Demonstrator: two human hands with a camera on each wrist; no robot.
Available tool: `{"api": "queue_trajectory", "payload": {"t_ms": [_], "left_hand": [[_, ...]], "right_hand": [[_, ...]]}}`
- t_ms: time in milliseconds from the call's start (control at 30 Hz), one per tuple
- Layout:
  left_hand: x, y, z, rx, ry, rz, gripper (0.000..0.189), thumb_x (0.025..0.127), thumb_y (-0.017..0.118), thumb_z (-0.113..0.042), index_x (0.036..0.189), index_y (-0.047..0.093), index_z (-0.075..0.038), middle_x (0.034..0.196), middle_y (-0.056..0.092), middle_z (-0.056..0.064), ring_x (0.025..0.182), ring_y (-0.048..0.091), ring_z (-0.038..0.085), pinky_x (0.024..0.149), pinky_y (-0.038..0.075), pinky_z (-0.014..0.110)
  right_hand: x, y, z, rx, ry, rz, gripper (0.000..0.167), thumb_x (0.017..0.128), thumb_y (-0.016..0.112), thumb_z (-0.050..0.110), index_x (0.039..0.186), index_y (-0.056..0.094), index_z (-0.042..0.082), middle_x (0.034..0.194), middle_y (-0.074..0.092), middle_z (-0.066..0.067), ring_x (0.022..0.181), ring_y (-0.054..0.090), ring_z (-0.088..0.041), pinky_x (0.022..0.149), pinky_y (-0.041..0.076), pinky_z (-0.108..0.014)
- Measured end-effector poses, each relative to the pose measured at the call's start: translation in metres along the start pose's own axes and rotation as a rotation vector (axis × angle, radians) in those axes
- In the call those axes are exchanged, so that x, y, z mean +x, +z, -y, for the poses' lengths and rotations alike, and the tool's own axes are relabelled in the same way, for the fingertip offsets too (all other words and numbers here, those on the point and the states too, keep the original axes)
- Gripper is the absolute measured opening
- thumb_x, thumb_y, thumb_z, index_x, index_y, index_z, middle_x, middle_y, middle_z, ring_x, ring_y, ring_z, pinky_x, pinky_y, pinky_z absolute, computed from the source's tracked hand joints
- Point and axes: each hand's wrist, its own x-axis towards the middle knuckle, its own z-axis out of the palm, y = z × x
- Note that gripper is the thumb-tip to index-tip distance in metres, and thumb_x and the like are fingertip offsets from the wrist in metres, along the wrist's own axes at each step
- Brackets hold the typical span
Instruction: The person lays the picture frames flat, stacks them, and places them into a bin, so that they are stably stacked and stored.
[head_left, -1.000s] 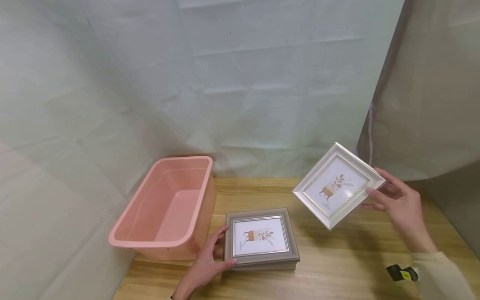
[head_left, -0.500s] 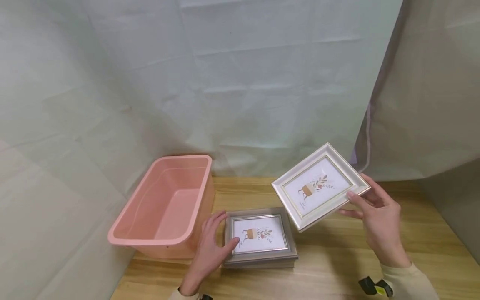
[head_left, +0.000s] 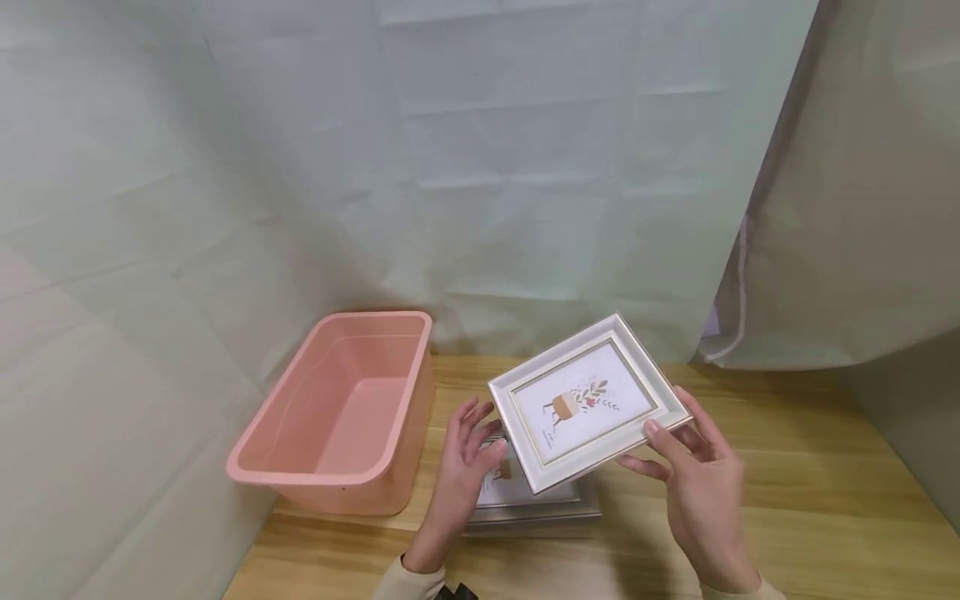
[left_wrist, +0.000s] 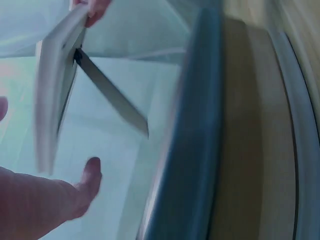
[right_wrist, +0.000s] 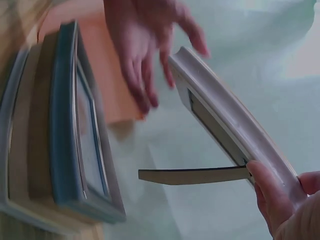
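Note:
My right hand (head_left: 701,496) pinches the right corner of a silvery-white picture frame (head_left: 583,404), thumb on the front and fingers behind. It is held tilted above a stack of picture frames, showing a print of a plant in a footed pot. In the right wrist view its easel stand (right_wrist: 192,176) juts out from the back. My left hand (head_left: 459,479) is beside the frame's left corner with fingers spread, over the stack's left side. The top frame of the stack is grey (head_left: 536,515) and largely covered by the white one. Several frames lie under it in the right wrist view.
A pink plastic tub (head_left: 408,400) stands on the wooden table (head_left: 810,475), left of the stack. Pale cloth sheets (head_left: 525,183) hang behind the table and along both sides.
My right hand has brought the white frame leftward and lower, over the stack. My left hand has let go of the grey frame's edge and risen toward the white frame's left corner.

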Motion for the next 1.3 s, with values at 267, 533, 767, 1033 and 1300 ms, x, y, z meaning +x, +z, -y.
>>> {"api": "queue_trajectory", "payload": {"t_ms": [267,533,767,1033,1300], "left_hand": [[0.022,0.014,0.008,-0.281,-0.234,0.128,0.067,0.113,0.043,-0.027,0.167,0.016,0.002,0.15,0.054,0.009,0.132,0.058,0.013,0.109,0.051,0.026],[0.025,0.019,0.007,-0.305,-0.263,0.145,0.071,0.112,0.038,-0.035,0.171,0.015,-0.003,0.156,0.05,0.004,0.14,0.051,0.012,0.116,0.045,0.026],[0.027,0.021,0.007,-0.341,-0.313,0.159,0.076,0.108,0.03,-0.047,0.169,0.024,-0.003,0.145,0.058,-0.005,0.136,0.055,0.011,0.116,0.047,0.033],[0.028,0.019,0.01,-0.363,-0.26,0.152,0.07,0.109,0.039,-0.035,0.169,0.025,-0.002,0.147,0.059,-0.004,0.138,0.054,0.012,0.118,0.045,0.029],[0.025,0.02,0.012,-0.29,-0.116,0.047,0.043,0.106,0.049,-0.011,0.147,0.045,-0.002,0.138,0.06,-0.001,0.125,0.063,0.012,0.105,0.054,0.027]], "right_hand": [[0.001,-0.005,-0.006,0.013,0.027,0.01,0.062,0.096,0.068,-0.017,0.152,0.06,0.008,0.107,0.083,-0.004,0.088,0.083,-0.019,0.065,0.068,-0.049],[0.001,-0.004,-0.003,-0.003,0.04,0.003,0.062,0.097,0.068,-0.016,0.154,0.058,0.006,0.107,0.082,-0.003,0.089,0.082,-0.018,0.067,0.068,-0.048],[0.0,-0.002,-0.001,-0.016,0.03,0.014,0.062,0.097,0.067,-0.017,0.154,0.058,0.005,0.108,0.083,-0.003,0.087,0.082,-0.017,0.065,0.068,-0.049],[0.001,-0.005,-0.006,0.044,-0.008,0.029,0.061,0.096,0.065,-0.021,0.151,0.061,0.005,0.103,0.083,-0.004,0.085,0.081,-0.018,0.063,0.067,-0.049],[0.002,-0.008,-0.008,0.071,-0.018,0.016,0.06,0.096,0.064,-0.022,0.15,0.062,0.005,0.104,0.083,-0.006,0.087,0.083,-0.02,0.062,0.067,-0.049]]}}
